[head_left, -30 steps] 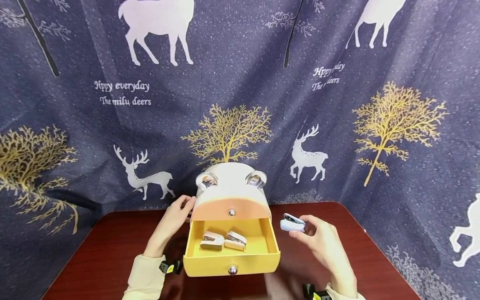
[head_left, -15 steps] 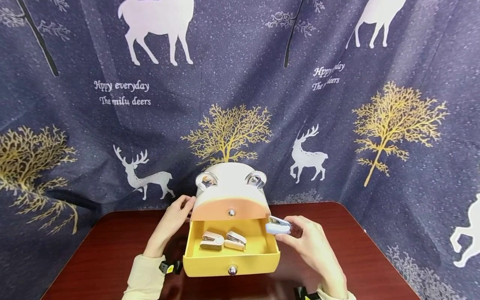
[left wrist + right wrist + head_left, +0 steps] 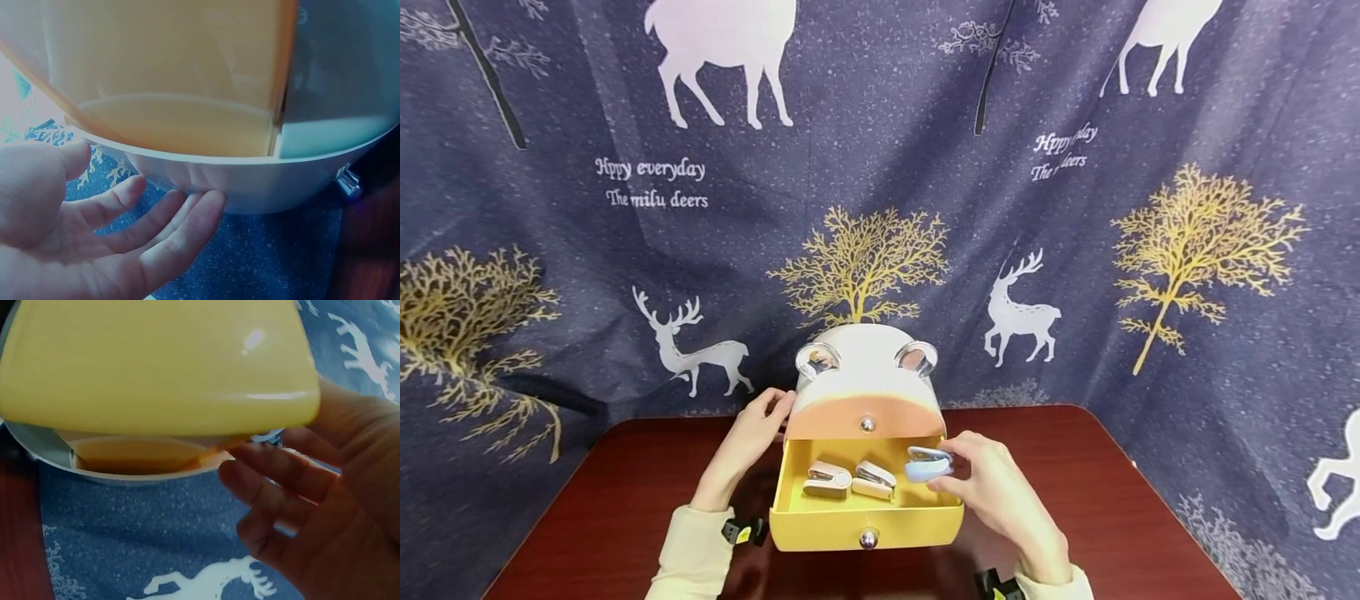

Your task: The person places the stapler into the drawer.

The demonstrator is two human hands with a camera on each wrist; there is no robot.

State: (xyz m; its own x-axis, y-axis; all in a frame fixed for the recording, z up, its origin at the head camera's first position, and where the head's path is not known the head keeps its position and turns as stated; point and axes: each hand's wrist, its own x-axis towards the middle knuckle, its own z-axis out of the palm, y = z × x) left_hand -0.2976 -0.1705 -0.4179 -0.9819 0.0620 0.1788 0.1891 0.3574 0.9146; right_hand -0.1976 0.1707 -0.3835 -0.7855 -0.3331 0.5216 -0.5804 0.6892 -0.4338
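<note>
My right hand (image 3: 992, 479) pinches a small light-blue stapler (image 3: 927, 467) over the right side of the pulled-out yellow drawer (image 3: 917, 525). Two pale staplers, a left one (image 3: 827, 481) with a dark base and a right one (image 3: 874, 481), lie side by side inside the drawer. The drawer belongs to a white cabinet (image 3: 867, 367) with silver round eyes. With relaxed fingers, my left hand (image 3: 756, 433) touches the cabinet's left side; in the left wrist view its fingertips (image 3: 209, 203) are at the white wall. In the right wrist view the yellow drawer front hides the blue stapler.
Above the yellow drawer is a closed orange drawer (image 3: 868, 417) with a silver knob. The cabinet stands on a dark red table (image 3: 1075, 500). A dark blue cloth (image 3: 880, 167) printed with deer and trees hangs right behind it.
My right hand has carried the blue stapler leftward from beside the cabinet to over the drawer. My left hand has stayed at the cabinet's side. The head view has shifted slightly.
</note>
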